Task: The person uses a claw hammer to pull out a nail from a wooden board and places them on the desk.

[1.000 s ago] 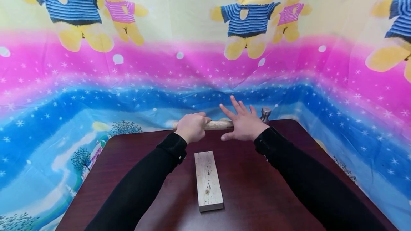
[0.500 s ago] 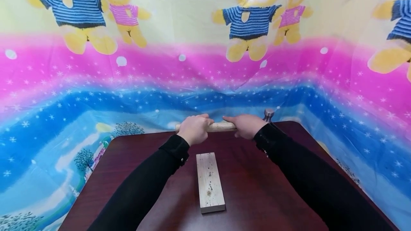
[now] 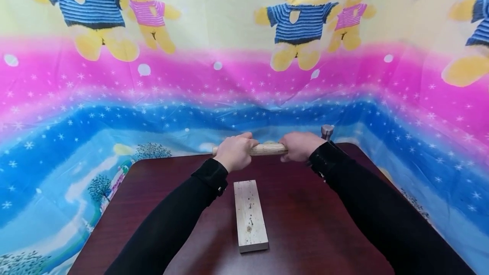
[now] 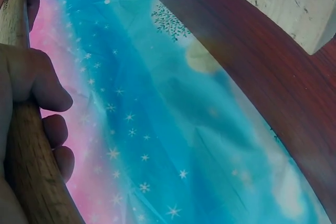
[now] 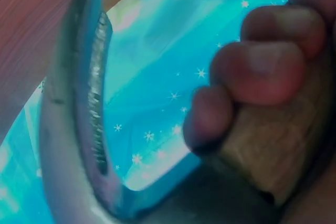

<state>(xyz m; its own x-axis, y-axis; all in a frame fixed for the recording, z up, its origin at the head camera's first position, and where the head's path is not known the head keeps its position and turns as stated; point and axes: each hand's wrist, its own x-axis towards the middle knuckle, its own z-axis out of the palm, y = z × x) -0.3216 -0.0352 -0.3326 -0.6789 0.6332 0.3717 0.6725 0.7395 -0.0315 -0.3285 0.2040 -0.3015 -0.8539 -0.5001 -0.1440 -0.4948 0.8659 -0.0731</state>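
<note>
Both hands hold a claw hammer level above the far edge of the table. Its wooden handle runs left to right, and the metal head is at the right end. My left hand grips the handle near its butt end; in the left wrist view the fingers curl round the wood. Close to the head, my right hand wraps the handle. The right wrist view shows the curved steel claw beside those curled fingers.
A pale wooden block with dark marks on its top lies on the dark red table, nearer to me than the hammer. A printed cloth with bears and snowflakes hangs behind and along the sides of the table.
My right hand was spread open against the handle a second ago, then closed round it. The hammer and both hands have since shifted slightly right. The block stays put.
</note>
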